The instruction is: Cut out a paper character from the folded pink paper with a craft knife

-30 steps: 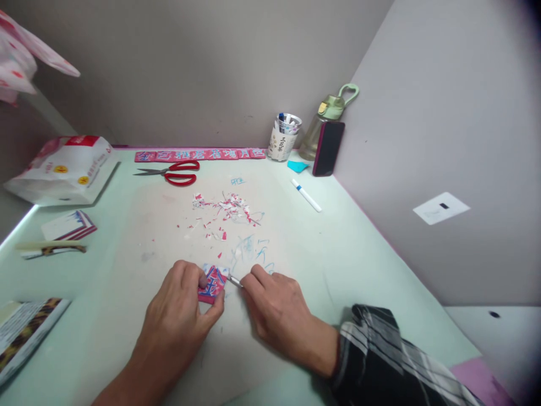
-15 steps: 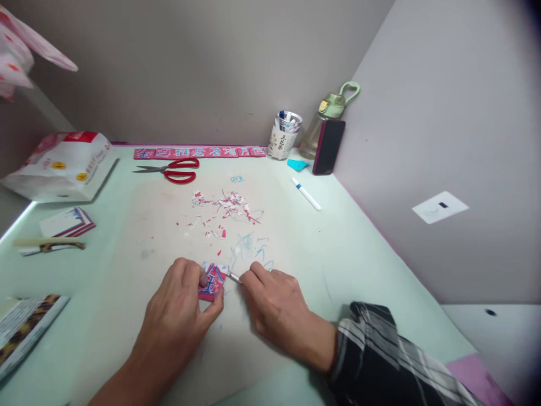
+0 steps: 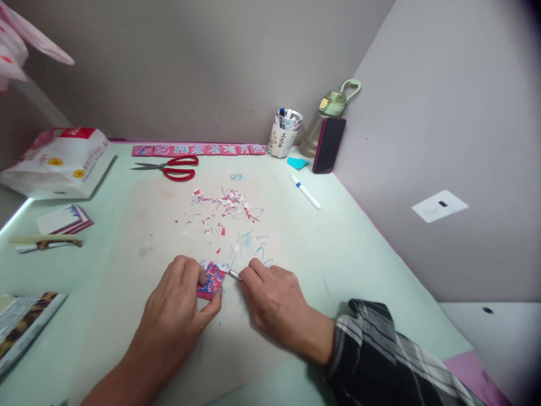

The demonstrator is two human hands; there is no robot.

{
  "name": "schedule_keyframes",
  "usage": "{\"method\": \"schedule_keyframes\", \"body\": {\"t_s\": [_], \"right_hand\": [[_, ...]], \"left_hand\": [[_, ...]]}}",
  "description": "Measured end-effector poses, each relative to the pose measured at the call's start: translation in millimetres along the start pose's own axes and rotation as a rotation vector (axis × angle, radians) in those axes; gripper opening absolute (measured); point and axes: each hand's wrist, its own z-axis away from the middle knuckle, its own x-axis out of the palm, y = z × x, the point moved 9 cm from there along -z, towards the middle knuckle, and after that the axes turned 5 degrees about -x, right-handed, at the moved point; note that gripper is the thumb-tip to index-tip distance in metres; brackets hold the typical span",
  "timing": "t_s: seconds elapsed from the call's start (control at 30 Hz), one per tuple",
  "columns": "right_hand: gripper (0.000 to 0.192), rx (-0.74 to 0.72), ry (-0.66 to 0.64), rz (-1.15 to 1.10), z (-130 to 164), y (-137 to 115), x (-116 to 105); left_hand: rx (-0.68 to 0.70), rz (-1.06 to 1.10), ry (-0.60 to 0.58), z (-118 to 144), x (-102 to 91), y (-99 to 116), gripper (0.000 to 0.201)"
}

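On the table (image 3: 359, 248), both hands stay put.

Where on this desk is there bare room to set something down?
Bare room: the desk between the white pen and the right hand; also between the scissors and the card stack. Crowded: paper scraps at centre, and the back corner around the cup, bottle and phone.

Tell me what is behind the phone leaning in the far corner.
A green-lidded water bottle stands behind the phone; its lid, loop handle and upper left side show. The phone covers its lower right part, so the bottle's base cannot be seen.
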Motion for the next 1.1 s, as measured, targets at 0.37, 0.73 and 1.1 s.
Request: {"method": "schedule_keyframes", "body": {"t_s": [0.37, 0.73, 1.1], "right_hand": [[0.007, -0.067, 0.003, -0.052, -2, 5, -2], [0.008, -0.040, 0.015, -0.018, -10, -1, 2], [0.010, -0.034, 0.014, -0.057, 1, 7, 0]], "left_hand": [[0.021, 0.028, -0.027, -2, 1.0, -4, 0.019], [-0.032, 0.014, -0.053, -2, 5.9, -7, 0.019], [-0.071, 0.025, -0.059, -4, 5.7, -11, 0.019]]}}
